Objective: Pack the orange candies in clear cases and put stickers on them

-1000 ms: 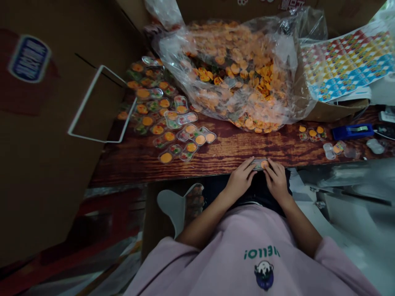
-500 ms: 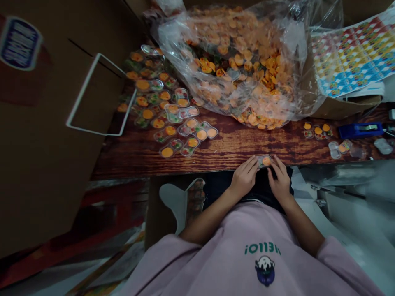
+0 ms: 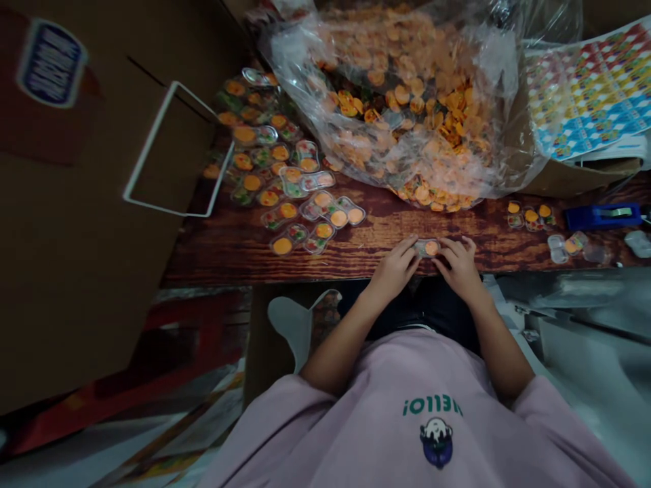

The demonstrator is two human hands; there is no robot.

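At the table's front edge, my left hand [image 3: 394, 270] and my right hand [image 3: 460, 266] pinch a small clear plastic case [image 3: 421, 247] between them. An orange disc [image 3: 432, 248] shows in the case's right half. The fingers of my left hand close on its left end, and my right thumb and fingertips are on its right end. Similar two-lobed cases [image 3: 282, 245] with orange discs and red-green contents lie in a loose pile on the left of the table.
A large clear plastic bag [image 3: 366, 152] full of orange discs stands at the back. Printed sheets [image 3: 593, 95] lie over a cardboard box [image 3: 584, 177] at right. A blue tape dispenser [image 3: 603, 215] and several small cases [image 3: 558, 249] are nearby. A tall cardboard box [image 3: 102, 271] flanks the left.
Both hands have moved slightly forward with the case, so it now shows over the tabletop. My right fingers have spread a little. The whole view has shifted slightly.
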